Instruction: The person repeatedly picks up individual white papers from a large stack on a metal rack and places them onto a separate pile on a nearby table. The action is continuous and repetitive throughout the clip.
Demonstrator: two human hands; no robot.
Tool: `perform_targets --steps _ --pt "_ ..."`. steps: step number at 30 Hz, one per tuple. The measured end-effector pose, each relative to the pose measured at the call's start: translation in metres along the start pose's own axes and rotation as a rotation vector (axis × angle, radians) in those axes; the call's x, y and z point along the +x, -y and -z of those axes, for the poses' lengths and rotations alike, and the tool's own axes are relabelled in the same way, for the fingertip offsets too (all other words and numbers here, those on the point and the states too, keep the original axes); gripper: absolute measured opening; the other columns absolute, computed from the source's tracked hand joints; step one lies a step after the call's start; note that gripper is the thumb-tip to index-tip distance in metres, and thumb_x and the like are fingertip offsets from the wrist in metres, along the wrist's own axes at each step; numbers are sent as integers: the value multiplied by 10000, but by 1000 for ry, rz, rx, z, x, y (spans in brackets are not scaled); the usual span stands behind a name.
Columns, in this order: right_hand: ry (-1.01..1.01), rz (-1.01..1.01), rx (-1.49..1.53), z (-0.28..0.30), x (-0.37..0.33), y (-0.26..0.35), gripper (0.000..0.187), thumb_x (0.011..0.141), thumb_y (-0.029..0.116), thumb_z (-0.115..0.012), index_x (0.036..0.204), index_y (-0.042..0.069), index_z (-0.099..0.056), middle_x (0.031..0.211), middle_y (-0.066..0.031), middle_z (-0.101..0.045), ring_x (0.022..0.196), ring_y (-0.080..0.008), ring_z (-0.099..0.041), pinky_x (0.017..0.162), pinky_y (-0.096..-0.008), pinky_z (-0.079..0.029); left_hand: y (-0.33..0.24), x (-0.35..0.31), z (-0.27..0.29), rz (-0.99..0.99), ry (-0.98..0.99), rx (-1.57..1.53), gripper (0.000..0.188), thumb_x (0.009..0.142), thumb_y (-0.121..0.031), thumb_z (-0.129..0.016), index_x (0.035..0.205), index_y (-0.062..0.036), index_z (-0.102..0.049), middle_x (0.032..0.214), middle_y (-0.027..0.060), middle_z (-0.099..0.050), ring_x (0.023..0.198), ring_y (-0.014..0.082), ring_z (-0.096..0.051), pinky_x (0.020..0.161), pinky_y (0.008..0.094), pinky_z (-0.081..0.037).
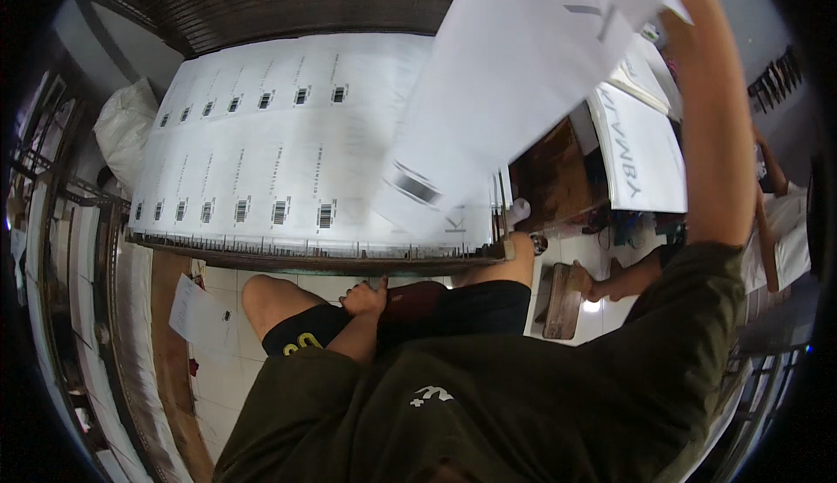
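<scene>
A large white printed sheet (514, 82) is lifted and tilted over the right part of the rack, its lower end blurred. My right arm rises beside it past the top edge; the hand itself is out of the picture, so its grip does not show. Under the raised sheet, white printed sheets (253, 156) lie overlapped in two rows with black barcodes. My left hand (364, 298) rests by my lap, just below the rack's near edge (331, 263). Its thumb points up, apart from loosely bent fingers, and nothing shows in it.
Thin upright spikes line the rack's near edge. On the right, stacked printed sheets (641, 156) lie on a brown table (558, 169). Another person's foot (593, 284) is by a small wooden stool (562, 302). A loose sheet (205, 317) and a white sack (126, 125) are at left.
</scene>
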State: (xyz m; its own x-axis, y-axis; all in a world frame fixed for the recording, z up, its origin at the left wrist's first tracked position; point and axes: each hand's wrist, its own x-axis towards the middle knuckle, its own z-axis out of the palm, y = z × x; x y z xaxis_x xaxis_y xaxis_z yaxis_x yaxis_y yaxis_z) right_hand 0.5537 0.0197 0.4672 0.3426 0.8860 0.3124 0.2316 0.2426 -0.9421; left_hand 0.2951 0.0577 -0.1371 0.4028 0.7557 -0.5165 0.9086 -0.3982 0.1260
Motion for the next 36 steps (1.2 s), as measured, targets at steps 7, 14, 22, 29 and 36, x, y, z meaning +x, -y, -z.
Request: perform_targets --steps 7,14,22,29,36 --pt "-547 280 297 -9 -15 -110 915 746 -94 -539 1437 102 27 961 -168 -542 814 -232 -597 719 -426 -551 -53 -143 189 -876 231 -950 444 833 -435 -607 1078 -66 -588 1049 64 -607 1010 225 -581 809 377 -481" --pt "-637 284 330 -43 -26 -127 911 752 -62 -554 1438 104 22 896 -128 -524 775 -203 -574 699 -424 -544 -123 -110 426 -861 390 -2006 826 829 -597 -512 1350 -15 -244 1183 163 -498 1010 238 -553 791 341 -494" --pt "-864 140 316 28 54 -152 922 672 -94 -543 1419 79 -33 1051 -183 -443 833 -236 -527 685 -404 -530 -208 -42 500 -705 26 -1913 491 793 43 -624 1172 11 -313 1012 160 -521 805 178 -562 695 256 -528" --pt "-879 -84 581 137 124 -181 612 694 -101 -518 1282 -62 -352 953 -171 -508 803 -213 -535 661 -376 -510 -245 43 543 -796 51 -1863 761 767 89 -612 1414 10 -219 1047 173 -535 798 172 -561 691 247 -512" --pt "-902 294 342 69 -13 -169 590 774 -53 -514 1341 0 -357 886 -96 -516 711 -160 -519 600 -296 -476 -178 -11 486 -1084 -108 -1571 660 787 19 -615 1390 -24 -348 1329 109 -474 1068 142 -510 841 253 -431"
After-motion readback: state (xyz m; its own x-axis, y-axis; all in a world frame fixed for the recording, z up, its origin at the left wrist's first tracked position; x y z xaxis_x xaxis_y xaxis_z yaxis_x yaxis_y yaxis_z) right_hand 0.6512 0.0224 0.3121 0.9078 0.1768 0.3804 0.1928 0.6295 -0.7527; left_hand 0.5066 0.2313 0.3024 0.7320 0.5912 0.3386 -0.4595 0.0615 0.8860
